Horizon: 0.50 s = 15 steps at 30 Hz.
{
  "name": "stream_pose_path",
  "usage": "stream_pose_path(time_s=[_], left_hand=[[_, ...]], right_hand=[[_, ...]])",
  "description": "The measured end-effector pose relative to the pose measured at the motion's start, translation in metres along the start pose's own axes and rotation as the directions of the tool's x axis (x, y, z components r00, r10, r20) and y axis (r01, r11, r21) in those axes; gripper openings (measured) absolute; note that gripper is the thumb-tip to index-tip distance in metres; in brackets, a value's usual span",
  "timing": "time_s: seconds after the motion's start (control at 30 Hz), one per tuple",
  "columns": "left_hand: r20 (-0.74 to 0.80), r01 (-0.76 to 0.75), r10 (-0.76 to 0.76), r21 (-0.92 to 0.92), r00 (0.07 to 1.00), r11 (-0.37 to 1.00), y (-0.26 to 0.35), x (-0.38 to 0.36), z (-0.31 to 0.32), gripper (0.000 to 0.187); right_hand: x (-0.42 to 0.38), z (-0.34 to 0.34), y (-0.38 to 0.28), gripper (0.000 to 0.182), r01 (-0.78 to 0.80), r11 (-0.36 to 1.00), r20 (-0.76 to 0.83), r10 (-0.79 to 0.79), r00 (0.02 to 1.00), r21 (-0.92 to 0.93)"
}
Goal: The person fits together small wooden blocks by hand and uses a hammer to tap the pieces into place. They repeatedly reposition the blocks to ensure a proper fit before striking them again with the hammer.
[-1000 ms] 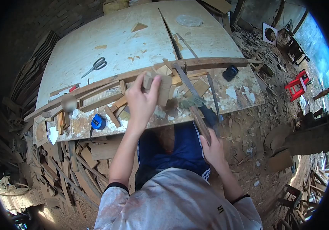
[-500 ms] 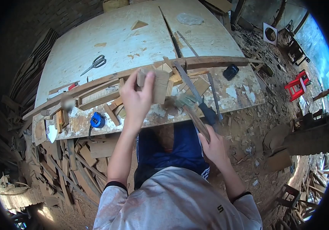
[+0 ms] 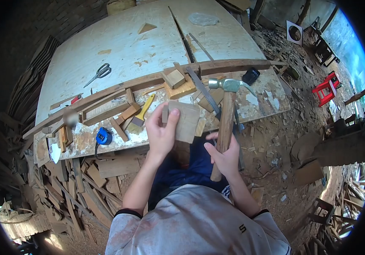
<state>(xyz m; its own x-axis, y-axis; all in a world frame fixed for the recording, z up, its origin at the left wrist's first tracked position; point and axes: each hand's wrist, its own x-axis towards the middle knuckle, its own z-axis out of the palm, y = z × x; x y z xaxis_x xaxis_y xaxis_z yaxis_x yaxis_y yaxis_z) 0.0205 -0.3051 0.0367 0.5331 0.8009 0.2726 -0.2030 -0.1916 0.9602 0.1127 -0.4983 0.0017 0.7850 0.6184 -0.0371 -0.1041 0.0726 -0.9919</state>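
My left hand pinches a small flat wooden piece with a block along its left edge, thumb on the near face. It is held above the bench's front edge. My right hand is closed around the wooden handle of a claw hammer, whose metal head points up and away from me. The hammer stands just right of the wooden piece, not touching it. Behind them a handsaw lies partly hidden by the hammer. A yellow-handled brush rests beyond my left hand.
On the workbench lie scissors, a blue tape measure, a black object and wood offcuts. A long wooden bar crosses it. Scrap wood covers the floor at left; a red stool stands right.
My right hand has swung the hammer upright, its head now clearly in view. My left hand has come nearer my body and rightward with the wooden piece, uncovering the brush.
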Motion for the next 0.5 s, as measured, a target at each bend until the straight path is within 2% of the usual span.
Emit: stream_pose_path(time_s=[0.07,0.17,0.27,0.4,0.5], left_hand=[[0.047,0.091,-0.09,-0.019,0.995,0.996,0.004,-0.011,0.006,0.031],[0.063,0.194,-0.195,0.011,0.979,0.981,-0.003,-0.024,0.014,0.029],[0.108,0.284,-0.281,-0.008,0.954,0.959,-0.011,-0.033,0.016,0.028],[0.149,0.366,-0.362,0.005,0.92,0.931,-0.014,-0.036,0.016,0.028],[0.16,0.345,-0.346,0.031,0.925,0.938,-0.014,-0.038,0.019,0.029]], right_hand=[[0.006,-0.001,-0.001,0.051,0.118,0.988,-0.021,-0.121,0.992,-0.1],[0.004,-0.008,0.011,0.054,0.229,0.972,0.014,-0.228,0.974,-0.045],[0.001,-0.015,0.019,0.058,0.235,0.965,0.038,-0.232,0.972,-0.113],[-0.004,-0.018,0.028,0.06,0.213,0.976,0.038,-0.212,0.977,-0.037],[-0.005,-0.023,0.026,0.061,0.195,0.981,0.052,-0.195,0.979,0.011]])
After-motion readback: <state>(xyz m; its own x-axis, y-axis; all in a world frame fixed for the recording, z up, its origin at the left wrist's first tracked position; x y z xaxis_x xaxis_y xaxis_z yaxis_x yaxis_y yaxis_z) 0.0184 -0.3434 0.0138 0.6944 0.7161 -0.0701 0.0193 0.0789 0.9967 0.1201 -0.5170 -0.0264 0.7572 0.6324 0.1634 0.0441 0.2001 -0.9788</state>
